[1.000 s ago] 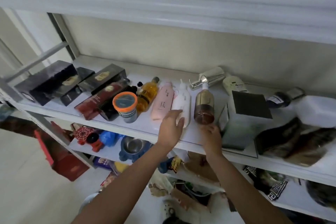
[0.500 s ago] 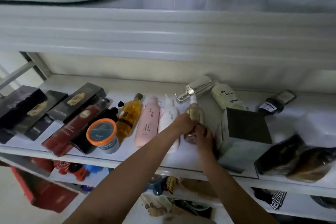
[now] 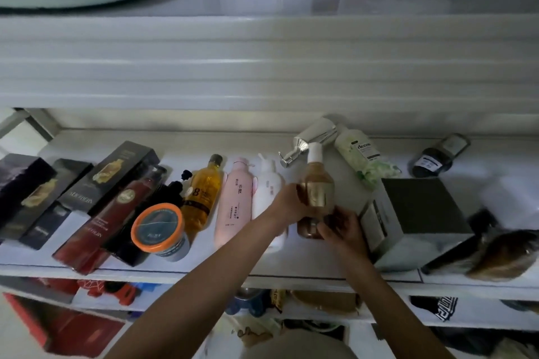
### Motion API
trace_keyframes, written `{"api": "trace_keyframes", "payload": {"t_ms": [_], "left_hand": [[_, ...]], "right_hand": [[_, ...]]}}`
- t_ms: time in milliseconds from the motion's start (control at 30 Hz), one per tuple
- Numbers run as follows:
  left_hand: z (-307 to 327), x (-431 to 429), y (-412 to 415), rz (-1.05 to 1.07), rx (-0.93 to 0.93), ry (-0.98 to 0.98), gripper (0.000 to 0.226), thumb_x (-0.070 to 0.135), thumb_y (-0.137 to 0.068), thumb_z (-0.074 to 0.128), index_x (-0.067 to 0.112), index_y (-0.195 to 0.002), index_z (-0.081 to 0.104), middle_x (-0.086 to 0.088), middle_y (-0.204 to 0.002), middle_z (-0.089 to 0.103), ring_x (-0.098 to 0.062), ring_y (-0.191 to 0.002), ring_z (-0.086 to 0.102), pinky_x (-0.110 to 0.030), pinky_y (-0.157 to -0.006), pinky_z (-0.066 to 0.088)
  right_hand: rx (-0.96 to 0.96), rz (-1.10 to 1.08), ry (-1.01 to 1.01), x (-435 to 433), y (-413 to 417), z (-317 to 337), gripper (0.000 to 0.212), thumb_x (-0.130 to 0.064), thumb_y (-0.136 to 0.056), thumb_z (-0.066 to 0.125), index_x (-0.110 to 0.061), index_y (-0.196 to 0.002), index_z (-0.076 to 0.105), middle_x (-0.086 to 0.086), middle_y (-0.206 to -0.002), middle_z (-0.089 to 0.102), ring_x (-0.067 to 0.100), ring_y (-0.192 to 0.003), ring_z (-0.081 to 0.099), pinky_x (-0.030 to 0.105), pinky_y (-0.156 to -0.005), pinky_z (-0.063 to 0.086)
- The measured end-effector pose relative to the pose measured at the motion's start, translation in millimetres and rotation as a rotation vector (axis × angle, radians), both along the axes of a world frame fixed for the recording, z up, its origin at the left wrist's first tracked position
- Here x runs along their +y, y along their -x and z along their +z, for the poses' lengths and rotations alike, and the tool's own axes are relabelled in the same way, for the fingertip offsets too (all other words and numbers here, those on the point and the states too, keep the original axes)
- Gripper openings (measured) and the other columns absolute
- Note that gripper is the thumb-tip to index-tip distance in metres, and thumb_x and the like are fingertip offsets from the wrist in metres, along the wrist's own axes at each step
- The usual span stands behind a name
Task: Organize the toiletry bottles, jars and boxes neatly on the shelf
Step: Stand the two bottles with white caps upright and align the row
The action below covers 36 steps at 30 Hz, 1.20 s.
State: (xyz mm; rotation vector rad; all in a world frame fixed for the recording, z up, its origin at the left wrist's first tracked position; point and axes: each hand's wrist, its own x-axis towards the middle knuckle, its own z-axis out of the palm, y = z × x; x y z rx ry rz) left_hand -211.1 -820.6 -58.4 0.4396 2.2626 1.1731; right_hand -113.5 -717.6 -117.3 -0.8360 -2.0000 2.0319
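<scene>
A brown and gold bottle [image 3: 316,186] with a white cap lies on the white shelf [image 3: 320,272], cap pointing back. My left hand [image 3: 287,201] grips its left side and my right hand [image 3: 339,226] holds its base. To its left lie a white bottle [image 3: 268,183], a pink bottle [image 3: 236,198] and an amber bottle [image 3: 202,192] in a row. Behind lie a silver pump bottle [image 3: 313,135] and a pale green bottle [image 3: 360,154]. An orange-lidded jar [image 3: 159,229] stands near the front edge.
Dark boxes [image 3: 110,175] and a red box [image 3: 108,221] lie at the shelf's left. A grey box [image 3: 414,218] sits right of my hands, a small dark bottle [image 3: 436,157] behind it, dark furry stuff [image 3: 501,251] at far right. An upper shelf edge [image 3: 262,61] overhangs.
Both hands moved from the shelf's front edge up onto the brown and gold bottle and took hold of it. The camera tilted upward.
</scene>
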Motion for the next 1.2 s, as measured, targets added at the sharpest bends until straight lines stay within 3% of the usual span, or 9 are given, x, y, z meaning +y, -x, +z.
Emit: {"api": "trace_keyframes", "payload": {"t_ms": [100, 300, 367, 533, 800, 933, 1000, 1100, 1200], "left_hand": [[-1.9, -7.5, -6.9, -0.006, -0.017, -0.139, 0.031, 0.007, -0.068, 0.082, 0.019, -0.084, 0.059, 0.003, -0.081, 0.063, -0.006, -0.072, 0.063, -0.022, -0.069, 0.054], [-12.0, -23.8, -26.6, -0.147, 0.09, -0.233, 0.091, 0.045, -0.049, 0.078, 0.016, -0.127, 0.044, -0.005, -0.123, 0.057, -0.019, -0.113, 0.057, -0.036, -0.094, 0.05], [-15.3, -30.5, -34.1, -0.19, 0.14, -0.166, 0.098, 0.051, -0.051, 0.074, 0.019, -0.135, 0.035, -0.001, -0.131, 0.051, -0.015, -0.119, 0.051, -0.031, -0.099, 0.045], [-20.3, -34.6, -43.7, -0.184, 0.196, -0.13, 0.089, 0.011, -0.066, 0.08, 0.018, -0.137, 0.028, -0.001, -0.126, 0.054, -0.019, -0.115, 0.055, -0.038, -0.097, 0.047], [-24.2, -29.8, -45.9, -0.199, 0.231, -0.109, 0.084, 0.009, -0.067, 0.079, 0.017, -0.133, 0.028, -0.007, -0.121, 0.058, -0.026, -0.106, 0.06, -0.041, -0.09, 0.05], [-23.6, -29.4, -45.4, -0.215, 0.242, -0.13, 0.083, 0.009, -0.069, 0.078, 0.016, -0.134, 0.028, -0.004, -0.12, 0.057, -0.021, -0.104, 0.059, -0.033, -0.089, 0.049], [-24.1, -29.1, -45.7, -0.221, 0.236, -0.135, 0.081, 0.008, -0.07, 0.077, 0.016, -0.133, 0.028, -0.002, -0.114, 0.057, -0.022, -0.1, 0.06, -0.033, -0.086, 0.05], [-26.4, -28.3, -44.4, -0.224, 0.212, -0.151, 0.082, 0.006, -0.069, 0.078, 0.016, -0.132, 0.027, 0.003, -0.112, 0.054, -0.016, -0.098, 0.058, -0.022, -0.08, 0.047], [-28.0, -25.5, -44.1, -0.225, 0.186, -0.183, 0.082, 0.002, -0.067, 0.078, 0.015, -0.131, 0.029, 0.003, -0.117, 0.051, -0.011, -0.102, 0.053, -0.002, -0.073, 0.04]], "right_hand": [[0.022, 0.09, 0.046, 5.8, -5.3, 3.4, 0.065, -0.002, -0.073, 0.075, -0.015, -0.129, 0.044, 0.008, -0.134, 0.052, 0.024, -0.126, 0.048, 0.05, -0.108, 0.036], [-0.145, 0.279, -0.184, 3.8, -16.6, 4.5, 0.111, -0.048, -0.035, 0.079, -0.021, -0.136, 0.04, -0.001, -0.131, 0.054, 0.018, -0.123, 0.049, 0.044, -0.107, 0.04], [-0.123, 0.265, -0.239, 0.6, -21.0, 0.4, 0.103, -0.042, -0.038, 0.084, -0.02, -0.13, 0.042, 0.001, -0.126, 0.055, 0.021, -0.122, 0.05, 0.042, -0.105, 0.042], [-0.067, 0.22, -0.332, -3.8, -21.6, -5.1, 0.096, -0.037, -0.045, 0.086, -0.017, -0.129, 0.043, -0.001, -0.127, 0.053, 0.021, -0.121, 0.049, 0.042, -0.107, 0.038], [-0.02, 0.147, -0.582, -10.7, -54.0, -1.0, 0.051, -0.01, -0.081, 0.07, -0.018, -0.126, 0.048, -0.004, -0.122, 0.055, 0.009, -0.114, 0.049, 0.029, -0.105, 0.038], [0.014, -0.284, -0.563, -18.2, -98.2, -6.1, 0.023, -0.003, -0.076, 0.074, -0.016, -0.086, 0.058, -0.002, -0.083, 0.064, 0.009, -0.078, 0.06, 0.03, -0.077, 0.052], [0.043, -0.505, -0.526, -13.8, -106.9, -9.5, 0.037, -0.007, -0.069, 0.08, -0.01, -0.086, 0.048, 0.006, -0.084, 0.054, 0.018, -0.076, 0.053, 0.022, -0.073, 0.046], [0.041, -0.58, -0.487, 3.9, -103.7, -16.0, 0.084, -0.005, -0.057, 0.087, -0.006, -0.125, 0.038, 0.011, -0.125, 0.04, 0.018, -0.107, 0.045, 0.014, -0.09, 0.04], [0.088, -0.492, -0.276, 14.3, -91.9, -11.4, 0.114, -0.006, -0.056, 0.087, -0.023, -0.145, 0.018, 0.0, -0.147, 0.023, 0.011, -0.128, 0.031, 0.03, -0.106, 0.033]]}}
